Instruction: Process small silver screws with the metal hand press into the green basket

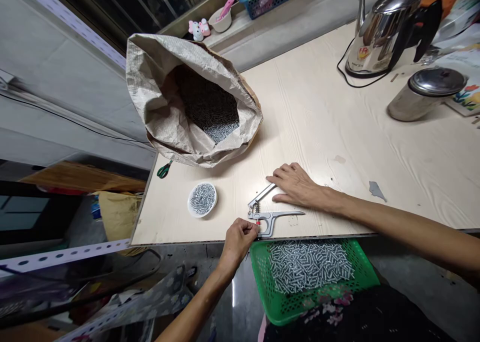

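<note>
A silver pair of snap-fastener pliers (268,217) lies by the table's front edge, its spring-loaded upper handle raised. My right hand (296,187) is over the end of that handle, fingers bent across it and thumb below. At the jaw, beside a small red part, the fingertips of my left hand (240,237) are pinched together. Whatever they hold is too small and covered to make out. To the left stands a white bowl (190,209) full of small metal springs (203,198). Just below the table edge, a green basket (262,292) contains many larger-looking spring pieces (311,264).
A large woven sack (150,92) stands open at the back left, with small metal pieces inside. Green-handled scissors (164,170) lie near the left edge. A steel kettle (382,37) and a lidded metal canister (416,99) occupy the back right.
</note>
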`<state>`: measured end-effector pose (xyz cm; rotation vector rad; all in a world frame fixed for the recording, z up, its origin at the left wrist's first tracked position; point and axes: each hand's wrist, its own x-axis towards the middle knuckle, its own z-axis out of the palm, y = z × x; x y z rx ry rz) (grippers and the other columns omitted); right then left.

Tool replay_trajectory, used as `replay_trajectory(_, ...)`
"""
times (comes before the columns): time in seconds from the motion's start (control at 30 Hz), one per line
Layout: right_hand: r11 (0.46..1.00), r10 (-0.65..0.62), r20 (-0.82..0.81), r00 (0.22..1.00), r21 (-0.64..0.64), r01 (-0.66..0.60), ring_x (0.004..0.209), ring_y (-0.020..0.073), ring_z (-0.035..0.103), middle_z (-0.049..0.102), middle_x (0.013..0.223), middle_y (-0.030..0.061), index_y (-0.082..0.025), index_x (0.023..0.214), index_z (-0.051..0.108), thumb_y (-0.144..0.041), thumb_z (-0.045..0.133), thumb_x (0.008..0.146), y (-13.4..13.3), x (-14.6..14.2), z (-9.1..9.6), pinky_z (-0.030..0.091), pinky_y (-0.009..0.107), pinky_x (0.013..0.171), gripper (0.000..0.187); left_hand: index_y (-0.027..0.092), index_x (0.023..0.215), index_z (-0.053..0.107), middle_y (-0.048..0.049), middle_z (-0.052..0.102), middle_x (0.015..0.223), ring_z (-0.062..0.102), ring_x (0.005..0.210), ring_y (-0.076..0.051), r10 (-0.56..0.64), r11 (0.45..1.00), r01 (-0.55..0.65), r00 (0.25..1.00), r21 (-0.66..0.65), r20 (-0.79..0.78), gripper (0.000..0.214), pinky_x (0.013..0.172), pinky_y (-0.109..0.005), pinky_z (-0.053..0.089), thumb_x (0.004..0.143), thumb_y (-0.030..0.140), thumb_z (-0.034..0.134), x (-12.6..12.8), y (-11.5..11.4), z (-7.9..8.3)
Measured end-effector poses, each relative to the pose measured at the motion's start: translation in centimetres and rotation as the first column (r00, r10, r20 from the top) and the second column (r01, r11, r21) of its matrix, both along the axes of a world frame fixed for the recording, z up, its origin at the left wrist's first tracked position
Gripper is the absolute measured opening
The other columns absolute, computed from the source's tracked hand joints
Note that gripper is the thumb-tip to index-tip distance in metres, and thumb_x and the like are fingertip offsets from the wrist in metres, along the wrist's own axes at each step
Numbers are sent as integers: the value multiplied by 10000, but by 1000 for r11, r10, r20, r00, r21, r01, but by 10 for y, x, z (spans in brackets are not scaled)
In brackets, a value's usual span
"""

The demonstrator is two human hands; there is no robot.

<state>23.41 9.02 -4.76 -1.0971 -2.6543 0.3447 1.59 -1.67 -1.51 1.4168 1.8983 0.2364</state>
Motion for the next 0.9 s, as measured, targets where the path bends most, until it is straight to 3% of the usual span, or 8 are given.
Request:
replay_trajectory(0.07, 999, -3, -11, 1000, -54, 3, 1073, 309, 451, 557, 1195, 149, -151, 1257, 487, -678, 599, 726, -6, 10, 4, 329, 445, 878, 757, 150, 618, 647, -33, 601, 718, 578, 704, -177, 6, 1000, -6, 1000, -5, 2, 245, 669, -287, 422, 708, 363, 566, 0, 0, -1)
replay_trajectory(0.13, 995, 26, 3, 1000, -95, -26, 1191, 370, 389, 477, 1320, 194, -131, 1349, 407, -761, 600, 635, -13, 19, 3, 310, 524, 938, 972, 149, 616, 645, -34, 598, 722, 578, 705, -178, 18, 1000, -18, 1000, -6, 11, 245, 665, -285, 421, 703, 365, 569, 0, -1, -1)
replay_trajectory(0.27, 991, 52, 27, 998, -127, -49, 1307, 420, 272, 387, 1418, 209, -140, 1409, 342, -754, 648, 566, -23, 27, -6, 258, 614, 995, 1087, 152, 610, 643, -32, 596, 717, 574, 687, -174, 46, 999, -46, 998, -1, 37, 250, 646, -281, 421, 701, 372, 568, 0, -3, -3)
replay_trajectory(0.4, 993, 32, 7, 999, -114, -31, 1282, 408, 319, 443, 1374, 192, -143, 1389, 369, -702, 674, 585, -26, 25, -5, 285, 602, 988, 1026, 157, 617, 659, -35, 607, 725, 576, 687, -170, 52, 998, -54, 998, 35, 39, 232, 651, -281, 429, 699, 359, 579, 1, -4, -5)
replay_trajectory(0.6, 998, -6, -59, 998, -66, 2, 1038, 308, 489, 569, 1133, 141, -141, 1214, 496, -525, 734, 624, -33, 23, 8, 432, 440, 827, 743, 155, 615, 649, -28, 605, 714, 578, 683, -166, 47, 998, -48, 999, 48, 12, 231, 638, -275, 434, 722, 351, 592, -4, -5, -10)
replay_trajectory(0.73, 996, -27, -33, 999, -86, 24, 911, 262, 502, 572, 1015, 114, -130, 1078, 540, -419, 768, 645, -42, 21, 12, 451, 387, 742, 568, 147, 708, 663, -54, 609, 785, 594, 736, -187, -45, 989, 58, 994, 139, -95, 233, 685, -312, 475, 800, 341, 572, 0, -11, -4)
replay_trajectory(0.8, 996, -26, -36, 999, -86, 23, 882, 246, 498, 569, 980, 100, -142, 1028, 549, -370, 761, 676, -46, 19, 14, 448, 372, 726, 470, 144, 934, 664, -101, 618, 973, 594, 897, -229, -122, 935, 186, 968, 300, -219, 231, 772, -361, 493, 840, 328, 560, 8, -10, 0)
replay_trajectory(0.9, 996, -39, -47, 998, -79, 35, 878, 237, 489, 563, 963, 98, -145, 1006, 550, -327, 756, 695, -51, 18, 17, 438, 361, 725, 415, 167, 1249, 505, -142, 516, 1294, 468, 1194, -302, -333, 766, 484, 861, 422, -384, 468, 941, -461, 445, 824, 324, 623, 24, 5, -1)
